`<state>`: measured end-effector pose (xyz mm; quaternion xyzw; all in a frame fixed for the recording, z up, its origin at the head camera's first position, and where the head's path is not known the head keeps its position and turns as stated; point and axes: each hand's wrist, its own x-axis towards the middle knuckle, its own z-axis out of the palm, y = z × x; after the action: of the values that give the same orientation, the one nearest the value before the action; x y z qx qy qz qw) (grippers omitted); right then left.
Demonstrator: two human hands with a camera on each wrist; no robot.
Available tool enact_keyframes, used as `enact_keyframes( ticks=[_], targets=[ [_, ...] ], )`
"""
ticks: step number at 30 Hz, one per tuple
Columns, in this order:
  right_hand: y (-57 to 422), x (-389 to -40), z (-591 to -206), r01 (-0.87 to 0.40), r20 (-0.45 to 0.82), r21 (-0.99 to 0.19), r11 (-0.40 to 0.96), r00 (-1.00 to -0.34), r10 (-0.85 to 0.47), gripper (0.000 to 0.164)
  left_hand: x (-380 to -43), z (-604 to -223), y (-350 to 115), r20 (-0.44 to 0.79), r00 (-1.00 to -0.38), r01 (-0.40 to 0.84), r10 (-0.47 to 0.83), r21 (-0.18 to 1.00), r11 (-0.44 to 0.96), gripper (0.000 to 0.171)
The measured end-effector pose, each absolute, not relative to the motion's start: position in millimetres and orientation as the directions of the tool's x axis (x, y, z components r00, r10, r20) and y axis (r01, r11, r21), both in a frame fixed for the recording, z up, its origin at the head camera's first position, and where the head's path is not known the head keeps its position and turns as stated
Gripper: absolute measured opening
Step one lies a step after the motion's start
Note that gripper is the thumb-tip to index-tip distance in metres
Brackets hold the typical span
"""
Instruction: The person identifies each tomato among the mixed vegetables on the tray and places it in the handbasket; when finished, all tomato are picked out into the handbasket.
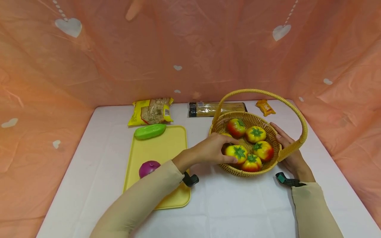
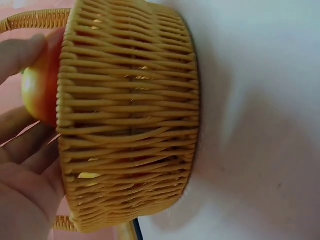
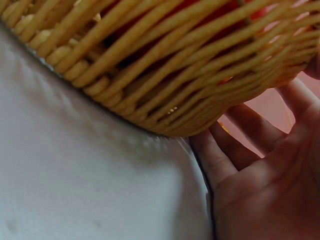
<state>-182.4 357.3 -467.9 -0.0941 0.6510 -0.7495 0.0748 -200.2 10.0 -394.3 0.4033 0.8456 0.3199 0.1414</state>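
Note:
A wicker basket (image 1: 215,125) with a tall arched handle stands on the right half of the table, with several yellow-and-red toy tomatoes inside, each with a green leafy top. My left hand (image 1: 212,149) reaches over the basket's left rim and grips one tomato (image 1: 236,152) between thumb and fingers. In the left wrist view that tomato (image 2: 41,85) pokes above the rim, beside the thumb. My right hand (image 1: 290,152) rests against the basket's outer right side below the handle, its fingers (image 3: 250,127) fairly straight against the weave.
To the left, a yellow tray (image 1: 160,148) carries a green cucumber-like vegetable (image 1: 150,131) and a purple onion (image 1: 148,168), partly behind my left sleeve. Along the back lie a yellow food bag (image 1: 151,111), a pack of noodles (image 1: 205,109) and a small orange packet (image 1: 265,107).

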Motion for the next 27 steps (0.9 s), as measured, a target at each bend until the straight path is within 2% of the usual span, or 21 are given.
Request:
enact_keyframes(
  ticks=[10, 17, 23, 27],
  targets=[
    [358.7, -183.7, -469.1, 0.001, 0.034, -0.989, -0.146, -0.971, -0.237, 0.059, -202.2, -396.3, 16.7, -0.061, -0.672, 0.573, 0.738, 0.589, 0.57, 0.057],
    [357.9, -183.6, -469.0, -0.002, 0.039, -0.989, -0.151, -0.97, -0.239, 0.059, -200.1, -396.2, 21.7, -0.104, -0.632, 0.623, 0.768, 0.521, 0.583, 0.057],
    [357.7, -187.0, -468.4, 0.008, 0.027, -0.989, -0.145, -0.97, -0.243, 0.059, -198.9, -397.5, 17.7, -0.041, -0.646, 0.632, 0.762, 0.531, 0.565, 0.062],
    [357.6, -189.0, -470.0, 0.015, 0.02, -0.99, -0.142, -0.97, -0.243, 0.059, -197.2, -395.7, 1.4, 0.067, -0.678, 0.597, 0.732, 0.632, 0.494, 0.054]
  ],
)
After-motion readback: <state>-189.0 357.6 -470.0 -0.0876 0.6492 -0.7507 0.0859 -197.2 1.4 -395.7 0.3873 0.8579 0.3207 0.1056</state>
